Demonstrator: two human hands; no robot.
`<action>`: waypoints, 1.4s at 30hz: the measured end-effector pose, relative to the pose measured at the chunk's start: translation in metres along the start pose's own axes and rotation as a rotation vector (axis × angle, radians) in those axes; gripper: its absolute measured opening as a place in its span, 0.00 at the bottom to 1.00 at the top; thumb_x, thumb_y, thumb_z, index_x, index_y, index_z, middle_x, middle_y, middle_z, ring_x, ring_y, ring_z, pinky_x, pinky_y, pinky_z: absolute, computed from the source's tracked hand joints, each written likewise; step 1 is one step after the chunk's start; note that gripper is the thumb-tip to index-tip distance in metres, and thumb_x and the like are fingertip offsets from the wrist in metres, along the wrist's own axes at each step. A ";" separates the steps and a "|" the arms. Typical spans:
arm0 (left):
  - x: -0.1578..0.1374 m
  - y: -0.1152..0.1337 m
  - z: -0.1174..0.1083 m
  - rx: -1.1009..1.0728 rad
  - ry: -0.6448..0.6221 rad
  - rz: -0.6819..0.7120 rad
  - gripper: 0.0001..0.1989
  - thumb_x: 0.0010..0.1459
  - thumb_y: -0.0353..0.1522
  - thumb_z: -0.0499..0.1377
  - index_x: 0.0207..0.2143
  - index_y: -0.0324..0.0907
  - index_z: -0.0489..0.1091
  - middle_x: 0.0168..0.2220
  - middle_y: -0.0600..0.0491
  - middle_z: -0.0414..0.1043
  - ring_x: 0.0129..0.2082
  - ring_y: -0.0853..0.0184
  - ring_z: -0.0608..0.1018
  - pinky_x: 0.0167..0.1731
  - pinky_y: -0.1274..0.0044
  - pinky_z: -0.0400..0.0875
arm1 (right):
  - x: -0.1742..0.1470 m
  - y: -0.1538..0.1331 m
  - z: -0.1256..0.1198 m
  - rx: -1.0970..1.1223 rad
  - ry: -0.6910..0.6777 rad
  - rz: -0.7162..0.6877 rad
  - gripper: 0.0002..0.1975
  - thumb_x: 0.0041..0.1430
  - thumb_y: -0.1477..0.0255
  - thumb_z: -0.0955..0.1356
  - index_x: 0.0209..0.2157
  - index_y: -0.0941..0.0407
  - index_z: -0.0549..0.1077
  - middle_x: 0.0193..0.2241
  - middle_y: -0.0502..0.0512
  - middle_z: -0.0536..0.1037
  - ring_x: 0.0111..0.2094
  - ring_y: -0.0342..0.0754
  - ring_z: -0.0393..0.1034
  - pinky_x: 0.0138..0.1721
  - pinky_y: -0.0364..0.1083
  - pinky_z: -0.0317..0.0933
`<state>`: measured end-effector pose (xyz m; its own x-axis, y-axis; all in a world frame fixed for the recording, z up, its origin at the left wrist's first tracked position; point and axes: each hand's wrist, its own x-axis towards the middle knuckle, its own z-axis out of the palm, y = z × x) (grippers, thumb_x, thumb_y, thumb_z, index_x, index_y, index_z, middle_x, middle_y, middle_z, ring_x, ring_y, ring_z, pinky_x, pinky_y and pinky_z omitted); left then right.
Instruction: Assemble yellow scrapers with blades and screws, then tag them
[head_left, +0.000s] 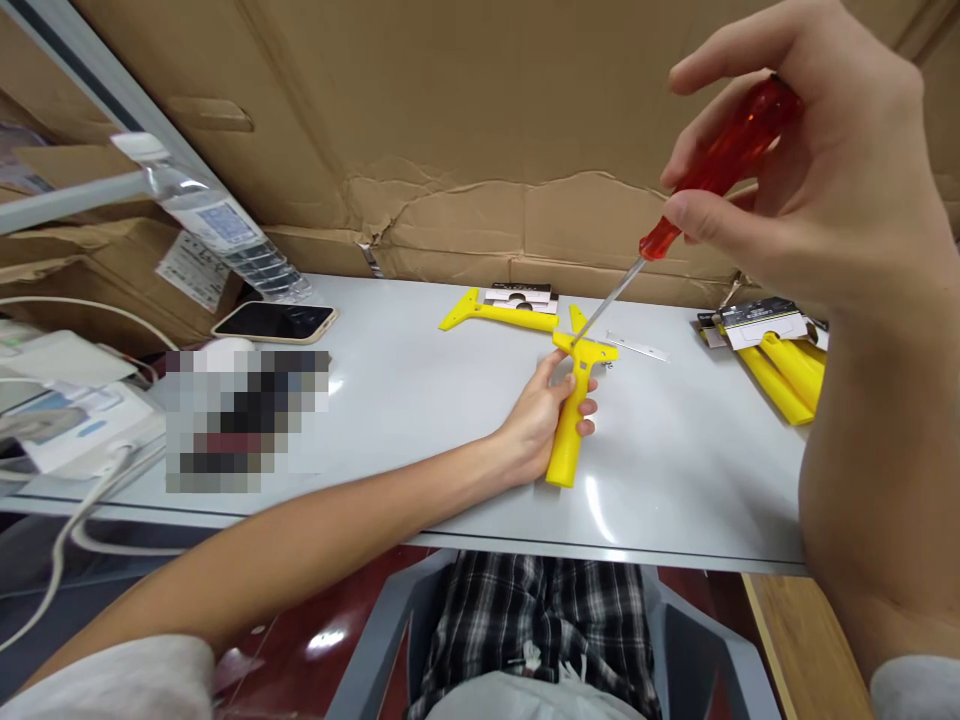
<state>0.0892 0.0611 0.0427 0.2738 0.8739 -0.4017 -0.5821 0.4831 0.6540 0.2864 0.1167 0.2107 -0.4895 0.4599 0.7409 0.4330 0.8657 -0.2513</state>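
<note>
My left hand (536, 420) is closed round the handle of a yellow scraper (574, 410), its head pointing away from me. In my right hand (810, 180) is a screwdriver (727, 150) with a clear red handle, held between thumb and fingers. The shaft slants down to the left, and its tip meets the left part of the scraper's head. Just behind that head lies a thin metal blade (637, 346) on the table. A few tiny metal pieces, perhaps screws (607, 365), show beside the head's right end.
Another yellow scraper (502, 314) lies at the back by a black-and-white card. Several packaged yellow ones (780, 370) are at right. A phone (276, 321), a water bottle (217, 220) and white cables (90, 500) are at left. Cardboard (465, 120) walls the table's (420, 400) back.
</note>
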 end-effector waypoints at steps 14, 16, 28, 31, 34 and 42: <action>0.000 0.000 0.000 -0.003 -0.019 0.007 0.22 0.79 0.24 0.51 0.69 0.52 0.60 0.40 0.53 0.73 0.22 0.74 0.72 0.21 0.83 0.65 | 0.002 0.002 -0.001 -0.102 0.006 -0.014 0.23 0.56 0.72 0.76 0.54 0.52 0.77 0.44 0.45 0.78 0.46 0.34 0.78 0.31 0.29 0.61; 0.001 0.000 0.000 -0.001 -0.015 0.004 0.23 0.79 0.24 0.51 0.69 0.52 0.60 0.39 0.53 0.73 0.23 0.74 0.72 0.21 0.83 0.65 | 0.001 0.004 -0.001 -0.052 -0.020 -0.050 0.26 0.55 0.73 0.75 0.57 0.53 0.76 0.49 0.46 0.78 0.53 0.38 0.78 0.32 0.28 0.62; 0.001 0.001 0.001 0.017 0.000 0.004 0.22 0.79 0.24 0.50 0.69 0.53 0.60 0.39 0.54 0.73 0.23 0.74 0.71 0.21 0.83 0.64 | 0.003 0.005 -0.005 -0.223 0.014 0.057 0.27 0.53 0.71 0.81 0.55 0.48 0.78 0.44 0.43 0.79 0.36 0.28 0.72 0.32 0.27 0.64; 0.001 0.000 0.000 0.020 -0.003 0.010 0.23 0.79 0.25 0.51 0.69 0.53 0.60 0.39 0.53 0.73 0.23 0.74 0.71 0.21 0.83 0.64 | 0.001 0.004 -0.004 -0.213 0.011 0.008 0.25 0.59 0.75 0.74 0.58 0.52 0.76 0.43 0.43 0.77 0.43 0.27 0.75 0.37 0.24 0.62; 0.001 0.000 -0.001 0.014 -0.016 0.012 0.22 0.78 0.25 0.52 0.69 0.52 0.60 0.39 0.53 0.73 0.23 0.74 0.72 0.21 0.82 0.64 | -0.003 0.001 -0.002 -0.116 -0.038 -0.050 0.28 0.58 0.79 0.70 0.61 0.55 0.74 0.47 0.45 0.76 0.52 0.33 0.77 0.41 0.26 0.66; 0.005 -0.002 -0.005 0.009 -0.036 0.017 0.22 0.78 0.26 0.53 0.69 0.52 0.60 0.40 0.53 0.73 0.24 0.73 0.72 0.22 0.82 0.66 | 0.001 0.004 -0.004 -0.178 -0.003 -0.004 0.32 0.56 0.76 0.80 0.63 0.52 0.78 0.52 0.46 0.78 0.43 0.28 0.77 0.36 0.24 0.64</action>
<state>0.0885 0.0644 0.0362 0.2916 0.8834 -0.3669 -0.5798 0.4683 0.6667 0.2904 0.1198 0.2129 -0.4935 0.4570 0.7400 0.5576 0.8192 -0.1339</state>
